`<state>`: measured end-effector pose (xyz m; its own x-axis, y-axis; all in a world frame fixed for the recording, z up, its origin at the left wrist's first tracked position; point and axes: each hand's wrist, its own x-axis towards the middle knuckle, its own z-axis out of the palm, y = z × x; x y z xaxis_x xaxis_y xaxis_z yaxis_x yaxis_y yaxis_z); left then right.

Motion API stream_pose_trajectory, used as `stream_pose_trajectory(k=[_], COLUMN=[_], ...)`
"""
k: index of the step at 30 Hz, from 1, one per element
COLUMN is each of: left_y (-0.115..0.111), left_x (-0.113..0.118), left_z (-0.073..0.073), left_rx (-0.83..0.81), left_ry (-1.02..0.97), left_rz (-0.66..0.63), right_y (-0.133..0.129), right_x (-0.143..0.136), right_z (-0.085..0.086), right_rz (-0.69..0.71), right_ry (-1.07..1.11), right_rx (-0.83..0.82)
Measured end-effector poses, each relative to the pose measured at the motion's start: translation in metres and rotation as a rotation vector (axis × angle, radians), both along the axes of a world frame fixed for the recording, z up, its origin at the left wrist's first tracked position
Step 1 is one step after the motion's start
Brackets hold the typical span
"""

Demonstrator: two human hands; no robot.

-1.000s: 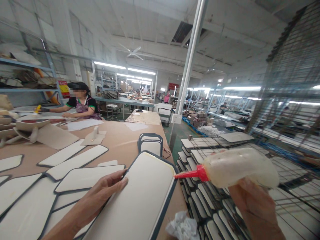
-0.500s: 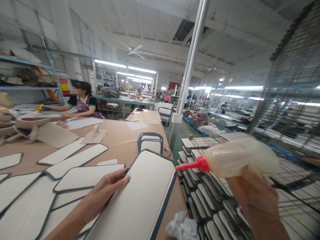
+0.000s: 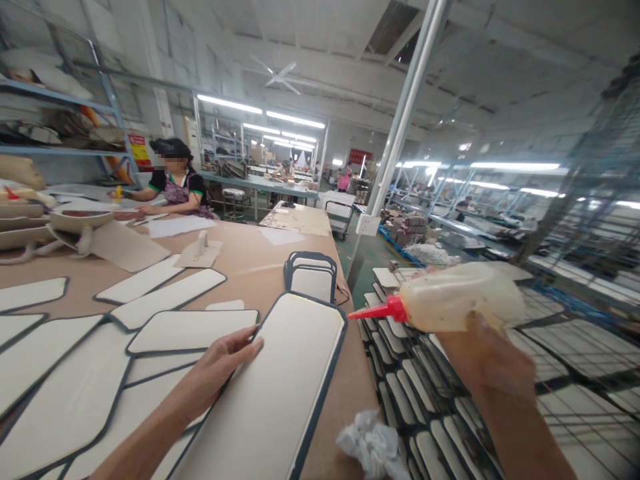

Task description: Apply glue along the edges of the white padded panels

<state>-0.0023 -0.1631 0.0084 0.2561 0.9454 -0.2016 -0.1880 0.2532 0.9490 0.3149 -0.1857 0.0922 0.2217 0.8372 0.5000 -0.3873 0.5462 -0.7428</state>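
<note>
My left hand [image 3: 223, 367] grips the left edge of a long cream panel [image 3: 280, 373] with a dark blue border, thumb on top and fingers partly hidden at the edge. Yellowish glue shows along the panel's far edge. In my right hand [image 3: 493, 360] is a cloudy squeeze bottle [image 3: 460, 297] lying nearly level. Its red nozzle [image 3: 383, 311] points left, with the tip at the panel's upper right corner. Several similar bordered panels [image 3: 195, 330] lie on the brown table [image 3: 250, 267] to the left.
Crumpled white tissue [image 3: 370, 440] lies by the table's right edge. Wire racks holding panels [image 3: 420, 387] stand at the right. Small framed pieces [image 3: 311, 280] sit beyond the held panel. Across the table at the left, a person [image 3: 175, 183] works near beige bag parts [image 3: 125, 243].
The view has shifted, so the table and the person appear farther right. The bottle appears farther left and slightly higher, its tip still at the panel's right corner. Both hands keep their hold.
</note>
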Motion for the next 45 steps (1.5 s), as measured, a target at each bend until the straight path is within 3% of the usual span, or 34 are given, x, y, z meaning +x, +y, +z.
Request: stream_pose_trajectory(k=[8, 16, 38, 45], left_y=[-0.003, -0.002, 0.002, 0.003], left_x=[-0.003, -0.008, -0.003, -0.002], left_z=[0.001, 0.0, 0.001, 0.002], left_rx=[-0.009, -0.017, -0.047, -0.057], left_ry=[-0.038, -0.04, -0.077, -0.07], left_rz=[-0.009, -0.015, -0.048, -0.035], right_y=[0.004, 0.008, 0.012, 0.006], right_x=[-0.006, -0.009, -0.005, -0.007], right_z=[-0.016, -0.011, -0.014, -0.021], right_rz=[-0.041, -0.136, -0.17, -0.137], right_ry=[0.041, 0.053, 0.045, 0.035], right_rx=[-0.044, -0.087, -0.035, -0.107])
